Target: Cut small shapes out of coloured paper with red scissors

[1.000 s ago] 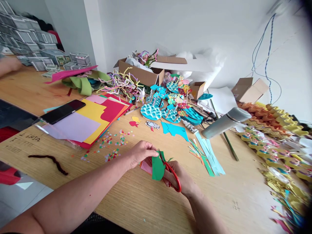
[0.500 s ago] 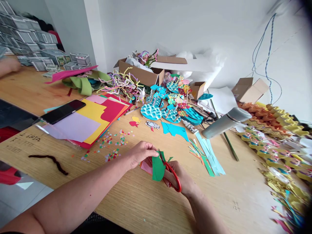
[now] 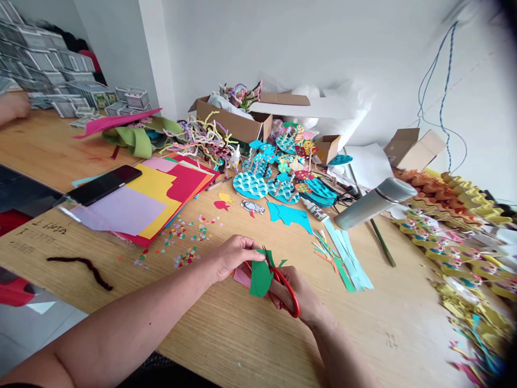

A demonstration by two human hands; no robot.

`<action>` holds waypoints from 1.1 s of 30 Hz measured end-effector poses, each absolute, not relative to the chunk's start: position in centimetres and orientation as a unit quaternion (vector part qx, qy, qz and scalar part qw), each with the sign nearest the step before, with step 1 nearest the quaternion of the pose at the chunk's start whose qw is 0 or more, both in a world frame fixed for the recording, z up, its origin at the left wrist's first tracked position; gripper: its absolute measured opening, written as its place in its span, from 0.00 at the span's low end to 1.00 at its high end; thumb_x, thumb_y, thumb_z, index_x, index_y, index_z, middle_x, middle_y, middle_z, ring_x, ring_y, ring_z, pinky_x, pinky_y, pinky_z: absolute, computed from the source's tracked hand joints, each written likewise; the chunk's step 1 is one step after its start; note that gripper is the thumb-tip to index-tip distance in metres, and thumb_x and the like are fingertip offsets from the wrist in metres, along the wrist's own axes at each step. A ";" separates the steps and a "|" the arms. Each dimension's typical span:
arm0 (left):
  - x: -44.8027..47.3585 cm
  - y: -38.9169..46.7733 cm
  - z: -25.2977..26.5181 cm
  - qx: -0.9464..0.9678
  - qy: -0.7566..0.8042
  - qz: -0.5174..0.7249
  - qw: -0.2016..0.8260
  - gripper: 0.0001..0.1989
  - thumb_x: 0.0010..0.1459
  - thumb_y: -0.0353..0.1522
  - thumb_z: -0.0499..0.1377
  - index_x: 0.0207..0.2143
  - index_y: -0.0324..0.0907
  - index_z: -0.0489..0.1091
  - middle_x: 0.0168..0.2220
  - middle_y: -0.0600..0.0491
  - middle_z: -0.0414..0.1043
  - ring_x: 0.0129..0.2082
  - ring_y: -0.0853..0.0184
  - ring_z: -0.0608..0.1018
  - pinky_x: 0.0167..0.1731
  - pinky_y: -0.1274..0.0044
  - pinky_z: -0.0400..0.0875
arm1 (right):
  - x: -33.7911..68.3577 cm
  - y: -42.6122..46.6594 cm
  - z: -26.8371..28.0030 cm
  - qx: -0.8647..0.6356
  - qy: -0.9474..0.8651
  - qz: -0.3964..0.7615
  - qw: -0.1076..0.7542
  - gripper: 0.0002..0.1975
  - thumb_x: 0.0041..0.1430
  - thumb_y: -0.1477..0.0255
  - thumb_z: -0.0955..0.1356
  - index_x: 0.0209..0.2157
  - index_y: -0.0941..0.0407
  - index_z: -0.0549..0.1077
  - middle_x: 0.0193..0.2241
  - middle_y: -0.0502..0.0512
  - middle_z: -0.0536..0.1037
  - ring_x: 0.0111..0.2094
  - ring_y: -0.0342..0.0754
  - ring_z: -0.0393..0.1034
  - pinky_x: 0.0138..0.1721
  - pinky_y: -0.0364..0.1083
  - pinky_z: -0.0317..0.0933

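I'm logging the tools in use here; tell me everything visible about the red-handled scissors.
The scissors have red handles, apparently plastic, and slim, dark, metal-looking blades. The right hand grips them by the handles over the wooden table, tips pointing forward and leftward. The blades are at the green paper, which the left hand pinches near the tips; how far they are open is unclear.

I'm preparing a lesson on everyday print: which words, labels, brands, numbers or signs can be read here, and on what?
None can be read with certainty.
Dark handwriting near the left edge of the pale brown wooden table: too blurred.
Faint grey marks toward the table's right: too faint.
Dark print on the white plastic squeeze bottle: too small.
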State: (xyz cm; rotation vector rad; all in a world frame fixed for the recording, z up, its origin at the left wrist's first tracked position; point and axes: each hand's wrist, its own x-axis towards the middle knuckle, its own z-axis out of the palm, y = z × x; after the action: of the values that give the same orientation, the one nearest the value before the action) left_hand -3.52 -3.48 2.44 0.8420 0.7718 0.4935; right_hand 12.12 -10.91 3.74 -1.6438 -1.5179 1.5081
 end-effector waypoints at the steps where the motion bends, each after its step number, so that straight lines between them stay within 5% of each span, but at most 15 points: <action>1: -3.5 -3.5 2.4 0.395 0.362 0.227 0.813 0.14 0.34 0.34 0.67 0.24 0.36 0.71 0.21 0.54 0.72 0.20 0.71 0.73 0.24 0.78 0.66 | 12.1 -10.9 3.7 -0.594 -0.548 0.546 0.220 0.18 0.51 0.66 0.67 0.12 0.59 0.64 0.10 0.46 0.64 0.13 0.36 0.54 0.15 0.37 0.46; 21: -3.6 -3.3 2.5 0.412 0.373 0.221 0.801 0.12 0.35 0.34 0.66 0.24 0.36 0.71 0.19 0.54 0.72 0.18 0.73 0.70 0.21 0.80 0.63 | 12.2 -10.9 3.7 -0.597 -0.547 0.546 0.217 0.17 0.50 0.69 0.64 0.11 0.58 0.63 0.10 0.46 0.63 0.14 0.37 0.55 0.16 0.38 0.49; 33: -3.6 -3.2 2.4 0.398 0.365 0.226 0.811 0.11 0.37 0.33 0.66 0.25 0.37 0.70 0.19 0.51 0.73 0.16 0.71 0.71 0.18 0.80 0.63 | 12.1 -10.9 3.5 -0.585 -0.548 0.552 0.231 0.20 0.52 0.61 0.66 0.12 0.57 0.64 0.11 0.47 0.64 0.15 0.39 0.58 0.16 0.39 0.50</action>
State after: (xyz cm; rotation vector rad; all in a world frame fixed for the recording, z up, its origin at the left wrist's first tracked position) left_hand -3.60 -3.16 2.39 0.8499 0.7809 0.4833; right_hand 12.14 -10.93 3.46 -1.6093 -1.5062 1.5167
